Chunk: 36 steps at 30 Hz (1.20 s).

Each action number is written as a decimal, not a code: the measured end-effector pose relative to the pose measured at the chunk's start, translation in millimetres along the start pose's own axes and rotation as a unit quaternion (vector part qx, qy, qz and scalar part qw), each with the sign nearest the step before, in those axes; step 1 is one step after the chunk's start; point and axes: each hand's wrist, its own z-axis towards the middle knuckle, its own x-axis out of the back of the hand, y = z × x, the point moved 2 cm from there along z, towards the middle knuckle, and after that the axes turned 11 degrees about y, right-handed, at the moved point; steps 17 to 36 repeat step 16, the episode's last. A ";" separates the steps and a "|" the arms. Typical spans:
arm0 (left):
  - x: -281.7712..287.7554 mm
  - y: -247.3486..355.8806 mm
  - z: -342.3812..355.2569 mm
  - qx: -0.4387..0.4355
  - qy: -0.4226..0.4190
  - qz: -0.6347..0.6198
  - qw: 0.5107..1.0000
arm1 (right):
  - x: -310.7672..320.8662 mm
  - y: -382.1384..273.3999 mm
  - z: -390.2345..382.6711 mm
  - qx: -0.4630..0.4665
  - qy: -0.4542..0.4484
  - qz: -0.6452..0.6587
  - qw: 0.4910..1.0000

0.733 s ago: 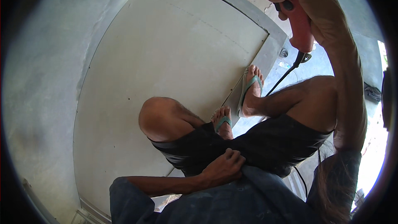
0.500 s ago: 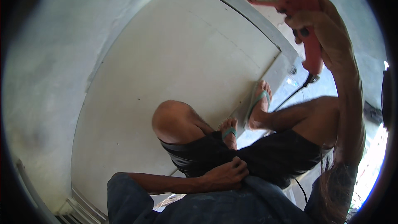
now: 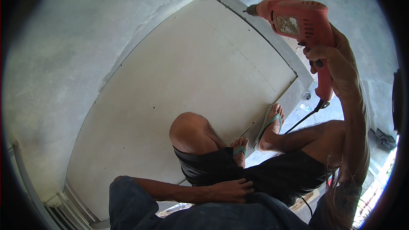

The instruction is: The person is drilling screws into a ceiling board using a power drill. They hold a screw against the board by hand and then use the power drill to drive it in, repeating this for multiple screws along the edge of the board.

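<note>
My right hand (image 3: 341, 70) is wrapped round the handle of a red power drill (image 3: 314, 27), raised at the upper right with a finger near the trigger. The drill's chuck (image 3: 252, 10) points left with a short bit in it, apart from any surface I can make out. From the bottom of its handle a black cord (image 3: 313, 113) runs down past my leg. My left hand (image 3: 232, 191) lies on my lap against the black shorts (image 3: 208, 166), fingers stretched out and holding nothing visible.
A large pale panel (image 3: 170, 81) with small dark screw spots lies below me, edged by a grey frame (image 3: 264, 27). Bluish plastered walls (image 3: 72, 38) rise around it. My sandaled feet (image 3: 270, 123) rest by the frame's near edge. Metal bars (image 3: 59, 208) show at lower left.
The view has shifted, and the drill in my right hand appears lower and fully in sight. My left hand's fingers have gone from bunched at the waist to lying flatter on my lap.
</note>
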 end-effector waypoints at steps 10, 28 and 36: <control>149.0 -51.8 22.1 0.230 0.070 0.085 0.967 | 1.9 1.4 -1.7 -0.003 -0.014 0.050 0.999; 256.3 -164.3 37.0 0.404 0.510 -0.166 0.741 | 9.5 -10.0 -9.2 0.047 -0.037 0.117 0.991; 256.3 -164.3 37.0 0.404 0.510 -0.166 0.741 | 9.5 -10.0 -9.2 0.047 -0.037 0.117 0.991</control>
